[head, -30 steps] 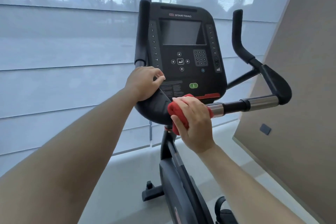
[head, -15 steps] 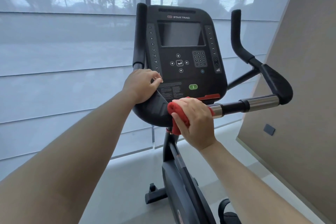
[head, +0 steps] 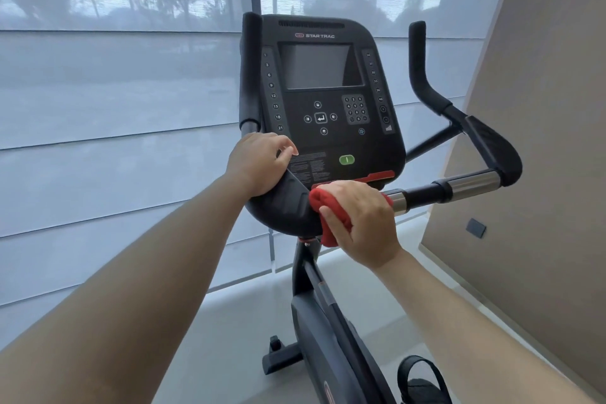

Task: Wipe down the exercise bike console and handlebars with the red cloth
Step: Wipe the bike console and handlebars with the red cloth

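The black exercise bike console stands in front of me with a dark screen and keypad. My left hand grips the left handlebar at the console's lower left corner, fingers curled over its top. My right hand holds the red cloth wrapped around the inner end of the right handlebar, just below the console's lower edge. Past my hand the bar shows chrome and black sections, then bends up into a padded grip. The left upright grip rises beside the console.
The bike's frame and a pedal strap lie below my arms. A tan wall with a dark socket stands close on the right. Shaded windows fill the left and back. Pale floor lies around the bike's base.
The view has shifted slightly lower and closer. My right hand with the cloth has slid a little along the bar near the console; my left hand keeps its grip.
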### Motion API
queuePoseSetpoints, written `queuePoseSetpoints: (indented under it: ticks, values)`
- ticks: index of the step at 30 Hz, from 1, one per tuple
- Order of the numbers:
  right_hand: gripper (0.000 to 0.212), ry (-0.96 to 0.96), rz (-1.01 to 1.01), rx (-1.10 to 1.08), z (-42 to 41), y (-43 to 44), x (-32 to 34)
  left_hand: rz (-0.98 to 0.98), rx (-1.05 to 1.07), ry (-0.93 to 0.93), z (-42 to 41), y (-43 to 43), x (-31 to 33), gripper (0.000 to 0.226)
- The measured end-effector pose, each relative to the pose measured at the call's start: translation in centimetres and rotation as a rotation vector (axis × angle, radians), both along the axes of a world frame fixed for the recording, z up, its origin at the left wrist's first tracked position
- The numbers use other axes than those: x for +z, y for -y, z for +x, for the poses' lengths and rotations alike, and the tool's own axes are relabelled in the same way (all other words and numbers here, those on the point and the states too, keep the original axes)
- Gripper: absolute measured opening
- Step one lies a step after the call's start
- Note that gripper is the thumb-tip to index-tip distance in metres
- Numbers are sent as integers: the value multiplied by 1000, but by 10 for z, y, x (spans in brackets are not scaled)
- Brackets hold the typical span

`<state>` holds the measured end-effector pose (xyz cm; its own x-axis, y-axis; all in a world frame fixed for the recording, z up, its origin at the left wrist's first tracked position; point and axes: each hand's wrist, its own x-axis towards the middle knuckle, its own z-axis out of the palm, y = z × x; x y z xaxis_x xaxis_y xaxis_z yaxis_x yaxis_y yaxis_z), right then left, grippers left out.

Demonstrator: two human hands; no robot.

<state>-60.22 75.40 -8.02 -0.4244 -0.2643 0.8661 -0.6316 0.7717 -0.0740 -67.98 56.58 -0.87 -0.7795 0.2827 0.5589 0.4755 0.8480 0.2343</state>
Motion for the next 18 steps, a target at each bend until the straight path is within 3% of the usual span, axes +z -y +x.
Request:
queuePoseSetpoints:
  ticks: [4, 9, 18]
  values:
    - [35, 16, 61, 9, -6, -22, 7, 5, -33, -4, 3, 2, 0, 29]
    - [33, 117, -20, -93, -5, -44, 13, -40, -37, -4, 1, 2, -1, 30]
    - [35, 143, -20, -52, 11, -3, 8, -126, -55, 14, -3, 4, -5, 35]
